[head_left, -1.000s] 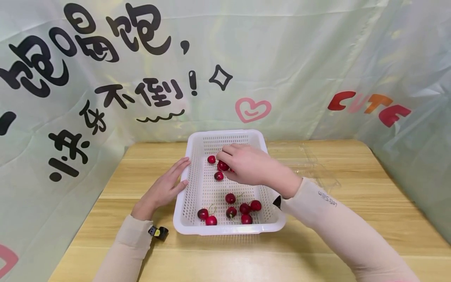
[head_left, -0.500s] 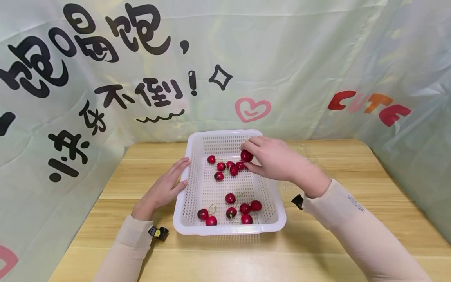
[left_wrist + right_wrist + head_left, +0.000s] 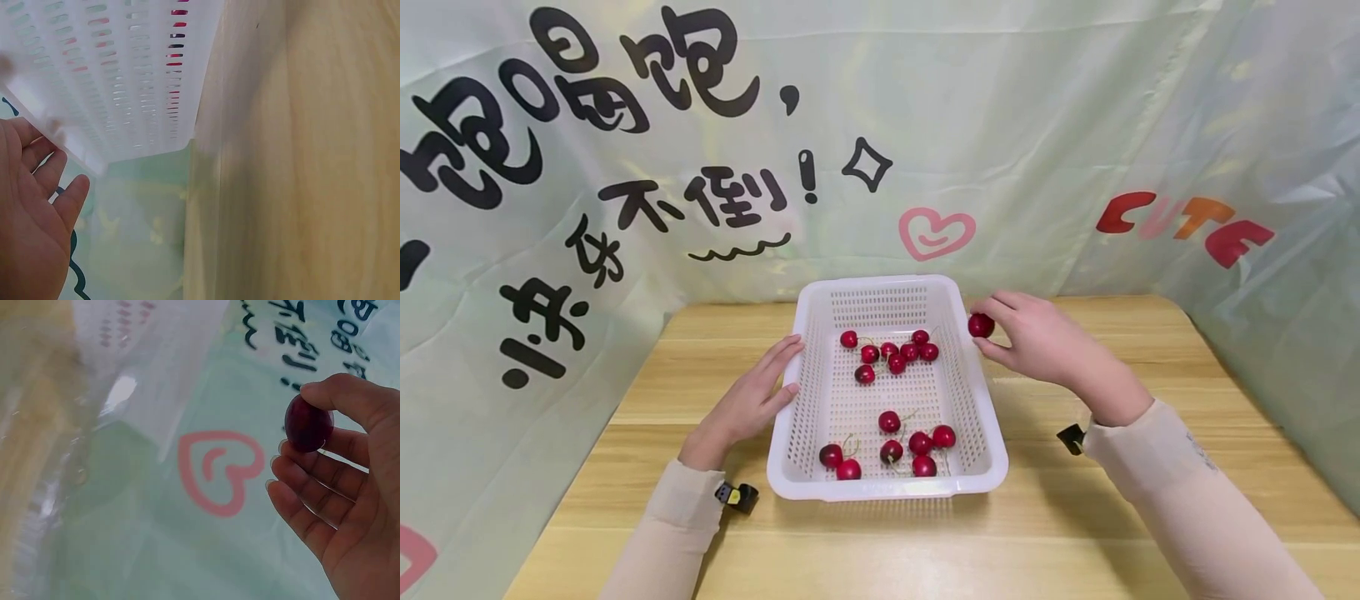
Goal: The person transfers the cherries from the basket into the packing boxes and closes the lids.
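Note:
A white perforated basket (image 3: 780,450) stands on the table with two loose groups of dark red cherries (image 3: 897,364) in it, one toward the back and one near the front edge. My left hand (image 3: 747,406) rests its fingertips on the basket's left rim; the left wrist view shows those fingers (image 3: 53,172) relaxed against the rim. My right hand (image 3: 1045,342) pinches one cherry (image 3: 981,325) between thumb and fingertips, just beyond the basket's right rim. In the right wrist view the held cherry (image 3: 309,423) is in plain sight, the other fingers spread below it.
Clear plastic (image 3: 47,487) lies beside the basket in the right wrist view, mostly behind my right hand and arm in the head view. A pale printed cloth (image 3: 1000,150) hangs behind the wooden table (image 3: 880,550).
My right hand has moved right, from over the back cherries to past the right rim, carrying one cherry. The cherries it had covered are now visible. My left hand stays on the rim.

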The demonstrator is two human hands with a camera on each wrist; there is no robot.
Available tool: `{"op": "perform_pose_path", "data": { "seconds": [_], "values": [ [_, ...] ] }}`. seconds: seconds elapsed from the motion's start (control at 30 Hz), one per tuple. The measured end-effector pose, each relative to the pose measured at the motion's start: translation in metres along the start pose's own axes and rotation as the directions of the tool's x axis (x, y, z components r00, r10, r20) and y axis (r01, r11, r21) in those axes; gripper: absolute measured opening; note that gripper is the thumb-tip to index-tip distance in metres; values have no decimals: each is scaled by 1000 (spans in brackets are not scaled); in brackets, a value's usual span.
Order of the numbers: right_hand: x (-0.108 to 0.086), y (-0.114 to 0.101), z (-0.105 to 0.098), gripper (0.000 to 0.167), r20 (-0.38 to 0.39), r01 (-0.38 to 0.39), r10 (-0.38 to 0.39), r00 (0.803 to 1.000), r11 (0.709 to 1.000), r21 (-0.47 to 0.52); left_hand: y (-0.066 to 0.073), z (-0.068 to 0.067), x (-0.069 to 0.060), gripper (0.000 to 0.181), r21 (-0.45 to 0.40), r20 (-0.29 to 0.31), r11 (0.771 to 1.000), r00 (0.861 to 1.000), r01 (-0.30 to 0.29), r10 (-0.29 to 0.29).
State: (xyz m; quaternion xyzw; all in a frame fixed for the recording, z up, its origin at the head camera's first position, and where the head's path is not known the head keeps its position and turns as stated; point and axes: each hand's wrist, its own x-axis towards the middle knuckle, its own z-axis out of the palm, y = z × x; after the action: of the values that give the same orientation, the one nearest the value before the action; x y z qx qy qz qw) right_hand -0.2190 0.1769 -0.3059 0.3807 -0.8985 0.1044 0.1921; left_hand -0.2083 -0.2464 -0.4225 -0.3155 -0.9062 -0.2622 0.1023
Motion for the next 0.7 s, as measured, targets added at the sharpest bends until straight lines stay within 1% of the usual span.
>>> {"op": "perform_pose_path", "data": {
  "seconds": [0.13,0.23,0.3,0.4,0.53,0.6,0.7],
  "values": [
    [-15,12,4,27,19,-65,64,998,998,20,0,0,0,60,-6,-4,1000,1000,-1,1],
    [-25,19,10,24,58,-123,121,991,992,27,0,0,-1,60,-11,-6,1000,1000,-2,2],
    [-32,24,15,25,100,-165,161,982,986,26,-1,0,0,60,-12,-8,1000,1000,-5,5],
    [-41,29,22,27,159,-229,221,962,973,34,-2,1,0,59,-13,-11,1000,1000,-8,8],
    [-51,32,31,27,214,-296,278,937,954,56,-3,1,0,59,-15,-10,1000,1000,-8,8],
    [-56,33,35,26,237,-316,292,927,946,69,-3,1,0,59,-15,-11,1000,1000,-9,8],
    [-63,33,41,25,262,-329,301,917,942,68,-2,1,0,59,-25,-14,1000,1000,-14,14]
  ]
}}
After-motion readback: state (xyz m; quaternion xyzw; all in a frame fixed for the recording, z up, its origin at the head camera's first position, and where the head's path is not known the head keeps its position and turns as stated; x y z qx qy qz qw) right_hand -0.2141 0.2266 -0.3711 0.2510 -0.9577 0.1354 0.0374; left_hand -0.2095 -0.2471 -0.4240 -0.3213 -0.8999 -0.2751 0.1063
